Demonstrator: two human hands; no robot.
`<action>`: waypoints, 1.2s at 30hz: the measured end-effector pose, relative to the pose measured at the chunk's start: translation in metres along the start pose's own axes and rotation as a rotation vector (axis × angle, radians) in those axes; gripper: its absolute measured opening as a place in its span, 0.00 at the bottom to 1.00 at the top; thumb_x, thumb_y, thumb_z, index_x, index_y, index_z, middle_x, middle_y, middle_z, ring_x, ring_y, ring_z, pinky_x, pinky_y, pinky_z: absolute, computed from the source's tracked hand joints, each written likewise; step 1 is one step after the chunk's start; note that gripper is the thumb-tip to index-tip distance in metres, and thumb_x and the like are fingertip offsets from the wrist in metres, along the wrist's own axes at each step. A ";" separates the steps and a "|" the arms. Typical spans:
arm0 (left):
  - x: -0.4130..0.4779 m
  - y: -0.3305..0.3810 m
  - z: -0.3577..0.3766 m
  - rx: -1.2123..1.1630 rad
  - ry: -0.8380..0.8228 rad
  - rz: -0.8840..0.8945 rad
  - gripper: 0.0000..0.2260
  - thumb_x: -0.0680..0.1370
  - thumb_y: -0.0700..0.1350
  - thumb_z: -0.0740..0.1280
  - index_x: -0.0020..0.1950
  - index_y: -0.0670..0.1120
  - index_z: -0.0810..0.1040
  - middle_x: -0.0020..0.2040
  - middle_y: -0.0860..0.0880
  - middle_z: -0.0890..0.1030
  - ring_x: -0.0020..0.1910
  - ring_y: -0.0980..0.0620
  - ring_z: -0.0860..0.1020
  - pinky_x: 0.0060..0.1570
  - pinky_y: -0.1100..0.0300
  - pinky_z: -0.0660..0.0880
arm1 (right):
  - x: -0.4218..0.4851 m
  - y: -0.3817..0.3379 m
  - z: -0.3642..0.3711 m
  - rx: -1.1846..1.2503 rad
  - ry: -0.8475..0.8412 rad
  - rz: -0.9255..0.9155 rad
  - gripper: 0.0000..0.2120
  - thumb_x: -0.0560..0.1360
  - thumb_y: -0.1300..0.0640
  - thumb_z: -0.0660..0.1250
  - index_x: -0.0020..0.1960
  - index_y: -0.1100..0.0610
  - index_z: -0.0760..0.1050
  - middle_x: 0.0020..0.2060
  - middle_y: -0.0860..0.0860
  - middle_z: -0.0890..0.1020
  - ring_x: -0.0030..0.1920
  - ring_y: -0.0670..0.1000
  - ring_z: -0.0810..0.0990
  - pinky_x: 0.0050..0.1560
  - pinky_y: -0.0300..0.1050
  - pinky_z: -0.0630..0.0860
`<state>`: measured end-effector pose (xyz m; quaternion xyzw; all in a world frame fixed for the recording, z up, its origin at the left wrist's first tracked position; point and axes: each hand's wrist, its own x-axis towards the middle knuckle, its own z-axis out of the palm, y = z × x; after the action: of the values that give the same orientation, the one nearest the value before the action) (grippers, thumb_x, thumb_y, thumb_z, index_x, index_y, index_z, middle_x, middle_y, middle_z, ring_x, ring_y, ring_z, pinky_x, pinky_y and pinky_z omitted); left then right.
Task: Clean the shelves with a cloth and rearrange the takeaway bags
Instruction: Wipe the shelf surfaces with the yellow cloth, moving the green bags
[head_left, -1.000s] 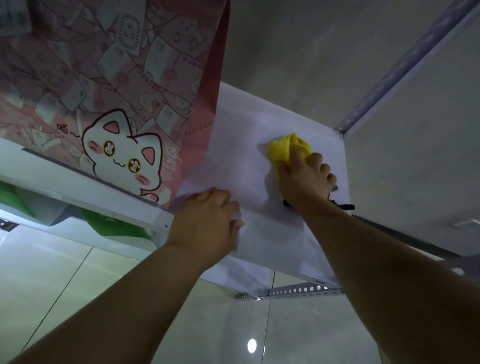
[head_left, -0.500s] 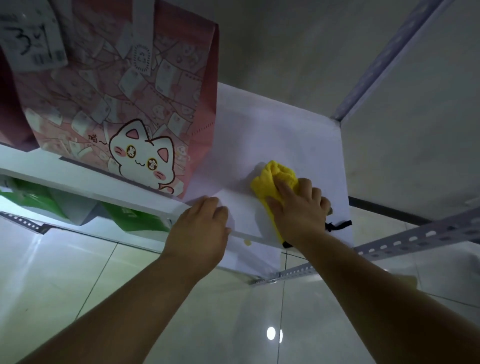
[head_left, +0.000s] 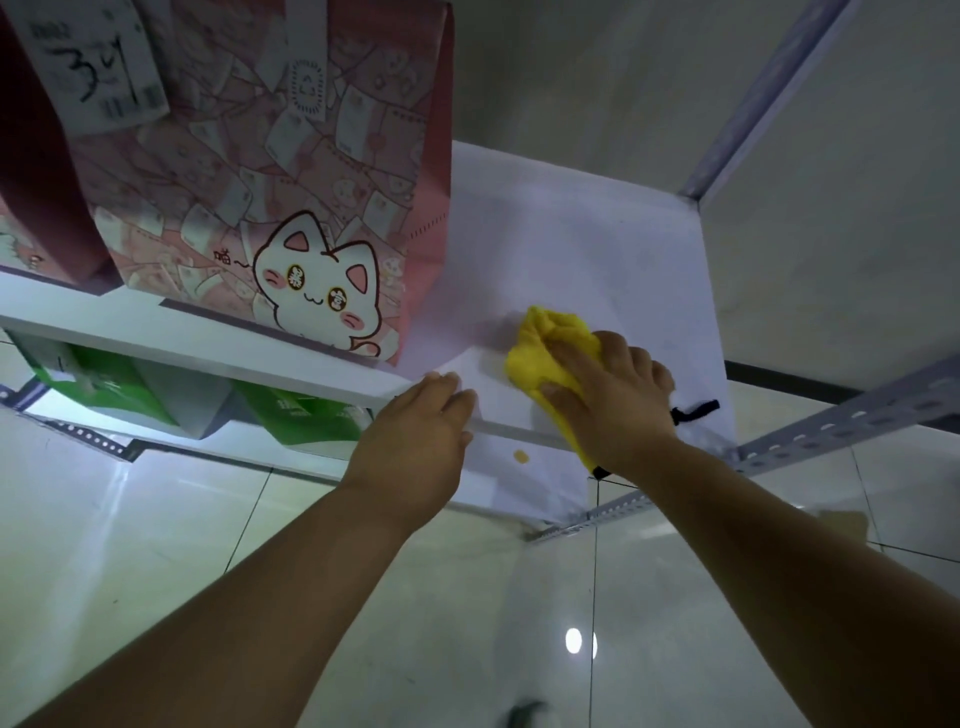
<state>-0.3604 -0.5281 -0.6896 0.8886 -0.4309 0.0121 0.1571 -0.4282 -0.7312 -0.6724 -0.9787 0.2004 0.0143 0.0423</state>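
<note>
Yellow cloth (head_left: 540, 358) was soft, fuzzy and bunched into a lump. It sat on the white shelf (head_left: 571, 234) near the front edge, toward the right end. Right hand (head_left: 618, 400) lay on top with its grip closed over the cloth, fingers curled, pressing it onto the shelf. A tail of cloth ran under the wrist past the front edge.

Left hand (head_left: 415, 441) lay flat on the front edge just left of the cloth, fingers straight and together, holding nothing.

Pink takeaway bag (head_left: 291, 208) stood upright on the shelf left of the cloth, not touching it. It was boxy and matte, with an envelope pattern and a white cartoon cat printed low on the front. White receipt (head_left: 88, 67) with a handwritten number was stuck near its top.

Shelf surface was smooth and flat, with a small yellow spot (head_left: 520, 456) on the front lip. Black cord (head_left: 696, 410) lay near the right front corner. Green bags (head_left: 296, 415) sat below the shelf. Frame rail (head_left: 831, 421) was grey perforated metal angle. Floor tiles (head_left: 156, 519) were glossy.
</note>
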 end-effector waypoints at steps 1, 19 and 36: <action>0.000 0.001 0.000 0.000 0.002 -0.003 0.18 0.62 0.38 0.78 0.51 0.39 0.81 0.52 0.40 0.82 0.50 0.40 0.81 0.44 0.47 0.79 | 0.002 0.002 -0.001 0.005 0.004 0.064 0.26 0.75 0.36 0.50 0.72 0.39 0.58 0.67 0.54 0.64 0.62 0.61 0.65 0.63 0.55 0.57; -0.024 0.034 -0.034 -0.155 -0.118 -0.359 0.18 0.80 0.48 0.60 0.69 0.46 0.70 0.67 0.48 0.71 0.64 0.48 0.71 0.62 0.55 0.70 | -0.013 -0.016 -0.074 0.306 -0.116 -0.046 0.19 0.77 0.50 0.62 0.68 0.47 0.69 0.69 0.51 0.66 0.68 0.56 0.63 0.65 0.52 0.63; -0.038 -0.108 -0.116 -0.246 0.227 -0.692 0.26 0.77 0.46 0.65 0.73 0.42 0.61 0.70 0.41 0.65 0.66 0.42 0.68 0.63 0.52 0.67 | 0.011 -0.150 -0.073 0.727 0.065 0.064 0.23 0.74 0.53 0.68 0.66 0.53 0.65 0.58 0.48 0.76 0.55 0.47 0.75 0.53 0.44 0.75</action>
<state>-0.2884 -0.4027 -0.6141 0.9490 -0.0836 0.0051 0.3040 -0.3585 -0.6044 -0.5887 -0.8930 0.2241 -0.0877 0.3804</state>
